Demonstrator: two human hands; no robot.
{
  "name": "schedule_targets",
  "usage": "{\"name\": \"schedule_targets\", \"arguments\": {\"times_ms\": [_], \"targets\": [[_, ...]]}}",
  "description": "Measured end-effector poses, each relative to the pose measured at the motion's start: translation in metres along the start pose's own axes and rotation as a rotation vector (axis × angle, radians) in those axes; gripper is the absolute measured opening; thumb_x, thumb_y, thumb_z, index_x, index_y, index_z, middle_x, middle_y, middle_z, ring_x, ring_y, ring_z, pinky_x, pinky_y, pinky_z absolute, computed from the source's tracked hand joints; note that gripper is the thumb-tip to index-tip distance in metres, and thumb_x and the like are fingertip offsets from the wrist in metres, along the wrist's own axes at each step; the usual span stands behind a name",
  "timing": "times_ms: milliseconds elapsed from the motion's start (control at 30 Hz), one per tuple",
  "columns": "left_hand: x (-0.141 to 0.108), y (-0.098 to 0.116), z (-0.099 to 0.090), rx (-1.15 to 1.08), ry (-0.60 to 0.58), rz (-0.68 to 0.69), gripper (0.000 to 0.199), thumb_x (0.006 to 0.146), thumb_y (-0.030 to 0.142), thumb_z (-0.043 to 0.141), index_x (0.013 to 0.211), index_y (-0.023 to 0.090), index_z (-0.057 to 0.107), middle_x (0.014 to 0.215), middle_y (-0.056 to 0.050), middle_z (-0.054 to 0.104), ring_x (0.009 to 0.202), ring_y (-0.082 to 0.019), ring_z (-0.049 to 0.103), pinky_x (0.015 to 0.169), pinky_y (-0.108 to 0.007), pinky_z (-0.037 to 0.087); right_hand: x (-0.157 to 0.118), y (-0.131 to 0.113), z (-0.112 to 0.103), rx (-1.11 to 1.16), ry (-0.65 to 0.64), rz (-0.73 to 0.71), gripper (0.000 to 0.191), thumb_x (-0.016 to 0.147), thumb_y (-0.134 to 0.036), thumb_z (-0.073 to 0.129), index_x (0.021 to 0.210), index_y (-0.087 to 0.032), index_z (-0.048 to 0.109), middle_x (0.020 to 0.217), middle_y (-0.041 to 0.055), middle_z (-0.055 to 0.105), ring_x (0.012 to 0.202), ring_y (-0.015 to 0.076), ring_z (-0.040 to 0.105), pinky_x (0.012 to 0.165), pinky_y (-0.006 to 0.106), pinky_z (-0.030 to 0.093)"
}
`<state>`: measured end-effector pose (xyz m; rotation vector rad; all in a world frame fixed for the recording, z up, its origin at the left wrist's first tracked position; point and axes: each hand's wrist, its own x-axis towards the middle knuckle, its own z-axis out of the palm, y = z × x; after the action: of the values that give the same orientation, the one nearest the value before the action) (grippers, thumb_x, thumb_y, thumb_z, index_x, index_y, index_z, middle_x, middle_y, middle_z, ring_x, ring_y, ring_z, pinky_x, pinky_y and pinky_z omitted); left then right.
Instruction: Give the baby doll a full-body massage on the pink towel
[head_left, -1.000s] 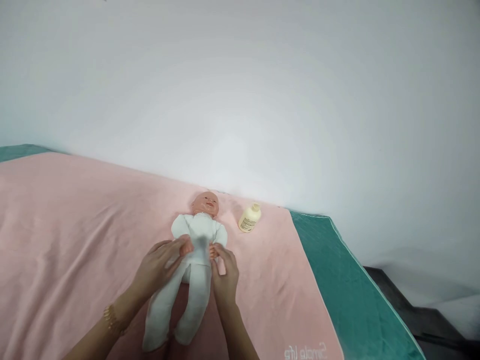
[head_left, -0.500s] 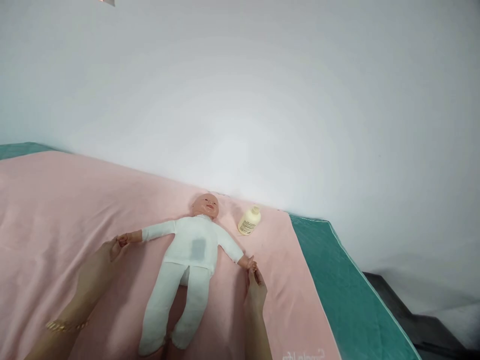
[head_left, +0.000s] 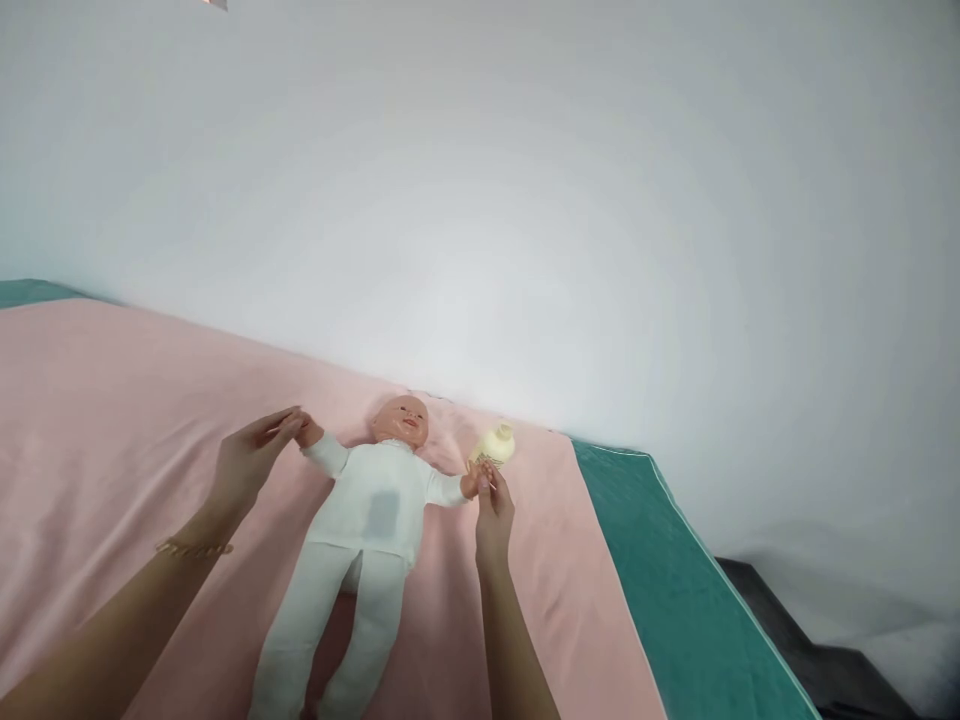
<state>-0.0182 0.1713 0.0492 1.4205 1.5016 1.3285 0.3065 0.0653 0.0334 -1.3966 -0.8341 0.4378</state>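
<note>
A baby doll point(head_left: 364, 495) with a white cloth body and a grey patch on its chest lies face up on a pink sheet point(head_left: 577, 620). My left hand point(head_left: 255, 445) pinches the doll's hand on the left side, holding that arm raised and bent. On the other side, my right hand point(head_left: 495, 510) grips the doll's other hand between thumb and fingers. Just behind that hand stands a pale yellow bottle point(head_left: 501, 440), its lower part partly hidden. The doll's feet run out of view at the bottom.
A white wall point(head_left: 480, 200) rises right behind the doll's head. Green cloth point(head_left: 675, 560) shows beyond the pink sheet on the right, and a dark object point(head_left: 795, 620) sits low at the far right.
Both my hands have moved up and inward with the doll's hands. The doll's arms, stretched out and down before, are now raised closer to its head.
</note>
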Motion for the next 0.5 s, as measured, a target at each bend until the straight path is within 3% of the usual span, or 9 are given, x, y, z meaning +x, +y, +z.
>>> {"name": "schedule_targets", "arguments": {"times_ms": [133,267,400,500], "targets": [[0.041,0.007,0.037,-0.162,-0.075,-0.020,0.049,0.081,0.049,0.060,0.116,0.015,0.069,0.121,-0.008,0.071,0.114,-0.027,0.063,0.096,-0.033,0.051,0.039,0.001,0.030,0.061,-0.163,-0.020,0.054,0.082,-0.059,0.061,0.112,-0.015,0.070,0.117,0.0134,0.071,0.110,0.0269,0.066,0.095,0.041,0.051],[0.068,-0.001,0.073,0.048,-0.102,0.018,0.048,0.087,0.048,0.046,0.113,0.016,0.068,0.113,-0.010,0.073,0.104,-0.027,0.066,0.087,-0.033,0.052,0.067,0.011,0.062,0.009,-0.156,0.020,0.047,0.088,-0.057,0.056,0.096,-0.013,0.072,0.100,0.0106,0.074,0.094,0.0232,0.069,0.086,0.039,0.054],[0.079,-0.009,0.100,0.187,-0.147,0.036,0.042,0.086,0.045,0.043,0.097,0.015,0.070,0.097,-0.011,0.074,0.091,-0.027,0.067,0.077,-0.034,0.050,0.074,0.015,0.085,-0.036,-0.131,0.025,0.033,0.095,-0.043,0.060,0.111,-0.014,0.064,0.109,0.0068,0.067,0.094,0.0198,0.066,0.083,0.039,0.057],[0.081,-0.018,0.115,0.250,-0.212,0.056,0.037,0.082,0.045,0.047,0.083,0.016,0.069,0.083,-0.010,0.073,0.081,-0.026,0.067,0.068,-0.031,0.048,0.071,0.013,0.091,-0.068,-0.103,0.005,0.034,0.095,-0.038,0.060,0.121,-0.017,0.059,0.121,0.0074,0.061,0.103,0.0221,0.063,0.087,0.041,0.056]]}}
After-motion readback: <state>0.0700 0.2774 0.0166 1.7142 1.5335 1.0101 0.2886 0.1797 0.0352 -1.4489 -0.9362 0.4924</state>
